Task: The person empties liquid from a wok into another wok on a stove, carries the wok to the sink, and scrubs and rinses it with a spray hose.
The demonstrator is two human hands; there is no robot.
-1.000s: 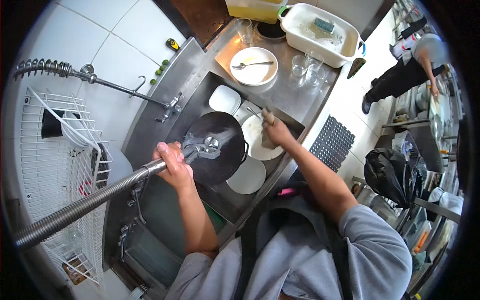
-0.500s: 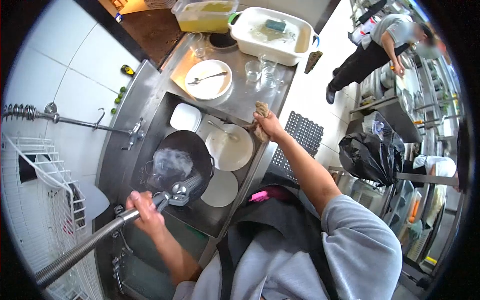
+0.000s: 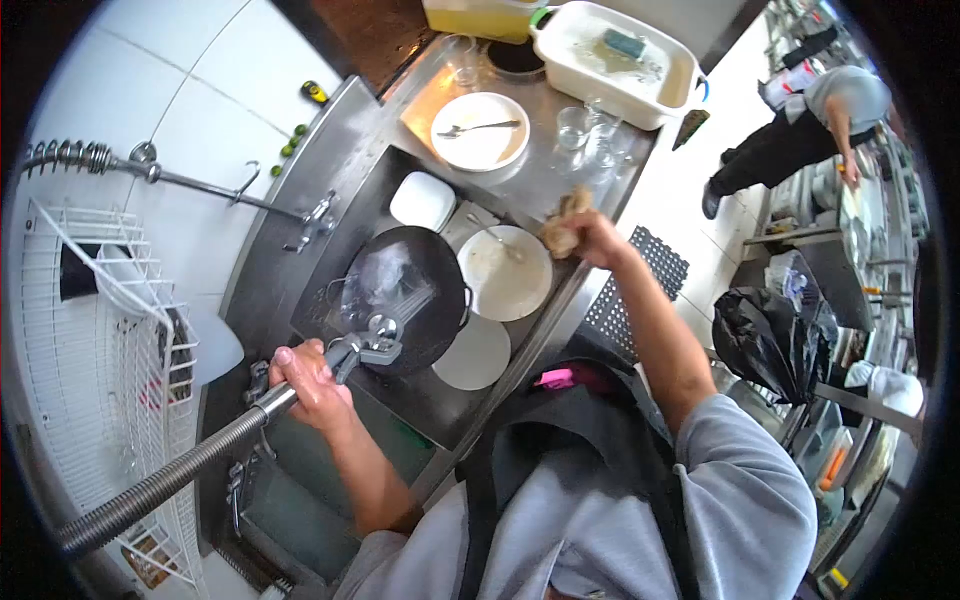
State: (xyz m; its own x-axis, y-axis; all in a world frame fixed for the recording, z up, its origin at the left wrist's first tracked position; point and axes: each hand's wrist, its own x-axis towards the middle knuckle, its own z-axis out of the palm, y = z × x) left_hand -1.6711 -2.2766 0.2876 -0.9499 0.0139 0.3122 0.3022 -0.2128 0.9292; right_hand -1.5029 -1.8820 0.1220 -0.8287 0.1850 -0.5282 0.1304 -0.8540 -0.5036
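My left hand [image 3: 312, 383] is closed around the handle of a metal spray nozzle [image 3: 372, 345] on a coiled steel hose [image 3: 190, 482]. Water sprays from it into a black wok [image 3: 432, 315] lying in the steel sink [image 3: 330, 275]. At the sink's right edge, my right hand [image 3: 600, 243] grips a bunched brown cloth [image 3: 567, 222]. Close to that hand is a round white bowl [image 3: 487, 280] with a spoon [image 3: 500, 240] in it. A squarish white dish [image 3: 422, 200] sits behind the wok, and a round plate [image 3: 475, 357] lies partly under it.
The steel counter holds a white plate with cutlery [image 3: 480, 155], several glasses [image 3: 574, 128] and a white tub [image 3: 660, 95] with a sponge. A wire rack [image 3: 150, 370] stands at left. A black rubber mat [image 3: 655, 285], bin bag [image 3: 775, 335] and co-worker [image 3: 800, 130] are on the right.
My view has turned, so the scene sits farther right and higher. Relative to the wok, the spray nozzle has moved slightly left and closer. The right hand still holds the cloth near the bowl.
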